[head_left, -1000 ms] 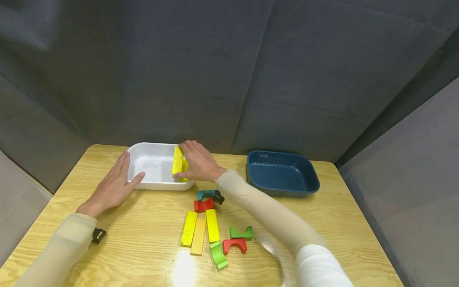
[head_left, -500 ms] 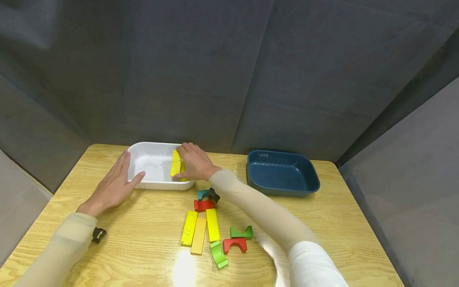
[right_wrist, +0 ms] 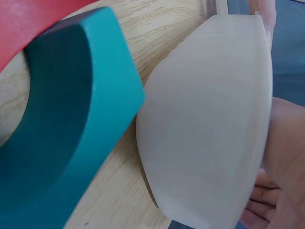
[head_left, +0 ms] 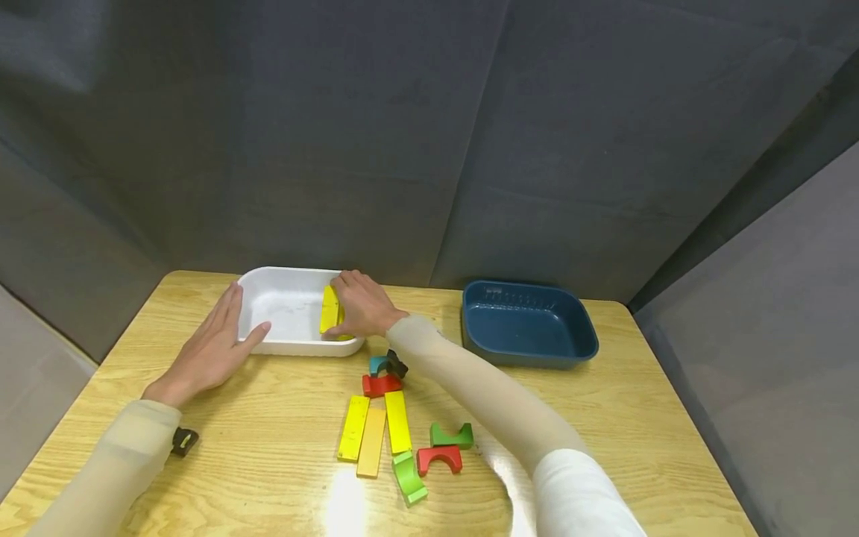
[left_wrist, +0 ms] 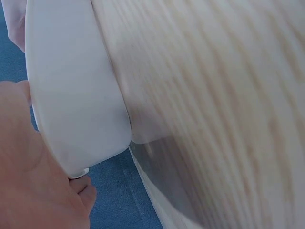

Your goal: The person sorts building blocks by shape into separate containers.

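Note:
A white plastic tray (head_left: 285, 302) stands at the back left of the wooden table. My left hand (head_left: 209, 347) lies along the tray's left end, fingers straight and thumb over the front rim. At the opposite end my right hand (head_left: 365, 306) reaches into the tray and grips yellow blocks (head_left: 329, 309) between thumb and fingers. Part of the blocks is hidden behind that hand. The left wrist view shows the tray's outer wall (left_wrist: 71, 86) beside my left palm. In the right wrist view, a teal arch block (right_wrist: 112, 67) stands close to the tray.
A dark blue tray (head_left: 530, 354) stands at the back right. In front of the white tray lie two yellow planks (head_left: 353, 427), an orange plank (head_left: 371, 444), red arch blocks (head_left: 439, 456) and green arch blocks (head_left: 409, 479). A dark fabric screen (head_left: 429, 149) rises behind the table.
My right hand has moved slightly left and lower in the tray with the yellow blocks, its forearm shifting left too. My left hand has stayed in place.

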### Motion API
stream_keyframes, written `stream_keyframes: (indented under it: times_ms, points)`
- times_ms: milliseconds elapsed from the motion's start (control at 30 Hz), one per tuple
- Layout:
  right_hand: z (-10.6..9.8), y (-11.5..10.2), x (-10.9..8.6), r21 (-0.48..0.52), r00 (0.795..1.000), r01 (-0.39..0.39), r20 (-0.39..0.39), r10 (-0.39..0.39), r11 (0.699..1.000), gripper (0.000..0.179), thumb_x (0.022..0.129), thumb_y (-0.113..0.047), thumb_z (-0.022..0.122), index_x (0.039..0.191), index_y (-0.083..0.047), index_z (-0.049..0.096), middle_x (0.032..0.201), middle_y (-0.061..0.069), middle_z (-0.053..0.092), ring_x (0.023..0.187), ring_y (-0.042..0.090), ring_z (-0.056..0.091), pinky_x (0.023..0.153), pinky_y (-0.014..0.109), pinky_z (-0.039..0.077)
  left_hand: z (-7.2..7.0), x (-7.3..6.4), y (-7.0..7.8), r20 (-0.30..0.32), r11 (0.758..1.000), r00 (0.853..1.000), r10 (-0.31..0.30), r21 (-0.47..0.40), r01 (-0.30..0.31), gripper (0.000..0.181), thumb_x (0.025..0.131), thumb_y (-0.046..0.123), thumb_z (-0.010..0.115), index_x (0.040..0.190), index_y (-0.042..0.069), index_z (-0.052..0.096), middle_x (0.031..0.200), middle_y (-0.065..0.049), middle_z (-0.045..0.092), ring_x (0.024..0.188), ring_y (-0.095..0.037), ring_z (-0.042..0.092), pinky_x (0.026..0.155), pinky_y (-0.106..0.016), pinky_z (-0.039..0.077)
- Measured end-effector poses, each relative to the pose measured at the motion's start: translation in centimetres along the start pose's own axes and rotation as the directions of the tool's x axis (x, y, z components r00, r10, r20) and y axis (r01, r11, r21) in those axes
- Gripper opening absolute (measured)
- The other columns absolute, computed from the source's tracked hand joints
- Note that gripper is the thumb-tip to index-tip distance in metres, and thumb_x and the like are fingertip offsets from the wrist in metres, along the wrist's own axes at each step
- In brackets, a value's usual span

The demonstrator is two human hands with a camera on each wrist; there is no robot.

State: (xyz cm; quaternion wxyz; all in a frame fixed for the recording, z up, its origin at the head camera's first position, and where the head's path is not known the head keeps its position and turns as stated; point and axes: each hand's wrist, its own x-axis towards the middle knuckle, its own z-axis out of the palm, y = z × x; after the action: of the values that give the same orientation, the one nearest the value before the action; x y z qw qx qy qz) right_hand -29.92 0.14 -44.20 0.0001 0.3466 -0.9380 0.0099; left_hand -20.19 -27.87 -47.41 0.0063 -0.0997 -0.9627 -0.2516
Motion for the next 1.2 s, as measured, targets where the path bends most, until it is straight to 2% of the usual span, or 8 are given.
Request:
stream_keyframes:
  times_ms: [200, 567, 800, 1200]
  points:
    - [0.3, -0.2, 0.5, -0.053, 0.999, 0.016, 0.036, -0.014, 0.998, 0.098, 0.084, -0.072, 0.080, 0.152, -0.006, 0.053, 0.154, 0.008, 0.055, 0.143, 0.024, 0.048, 0.129, 0.033, 0.028, -0.1, -0.1, 0.0, 0.002, 1.000, 1.000, -0.007, -0.004, 0.007, 0.098, 0.112, 0.062, 0.039, 0.169, 0.000, -0.011, 0.178, -0.015, -0.018, 0.164, -0.042, -0.007, 0.128, -0.068, 0.009]
    - [0.4, -0.5, 1.0, -0.097, 0.996, 0.020, 0.091, -0.011, 0.995, 0.092, 0.085, -0.068, 0.081, 0.148, -0.005, 0.056, 0.155, 0.008, 0.054, 0.147, 0.025, 0.045, 0.130, 0.034, 0.025, 0.0, 0.0, -0.1, -0.003, 1.000, 1.000, -0.008, 0.006, 0.008, 0.099, 0.111, 0.062, 0.040, 0.169, 0.000, -0.011, 0.178, -0.015, -0.018, 0.164, -0.044, -0.005, 0.128, -0.069, 0.011]
    - [0.6, -0.6, 1.3, -0.112, 0.993, -0.012, 0.116, 0.025, 0.994, 0.092, 0.087, -0.069, 0.079, 0.149, -0.006, 0.054, 0.158, 0.008, 0.051, 0.149, 0.024, 0.042, 0.131, 0.033, 0.022, 0.0, 0.1, -0.1, -0.001, 1.000, 1.000, -0.009, 0.004, 0.009, 0.099, 0.111, 0.063, 0.040, 0.169, 0.000, -0.010, 0.178, -0.015, -0.017, 0.164, -0.043, -0.006, 0.128, -0.069, 0.011]
    - [0.6, -0.6, 1.6, -0.125, 0.993, -0.011, 0.116, 0.026, 0.992, 0.088, 0.086, -0.074, 0.076, 0.141, -0.008, 0.058, 0.151, 0.007, 0.054, 0.143, 0.023, 0.046, 0.130, 0.033, 0.026, 0.0, 0.1, -0.2, 0.003, 1.000, 1.000, -0.011, 0.004, 0.011, 0.098, 0.111, 0.062, 0.039, 0.169, 0.000, -0.010, 0.178, -0.015, -0.018, 0.164, -0.043, -0.006, 0.128, -0.069, 0.010]
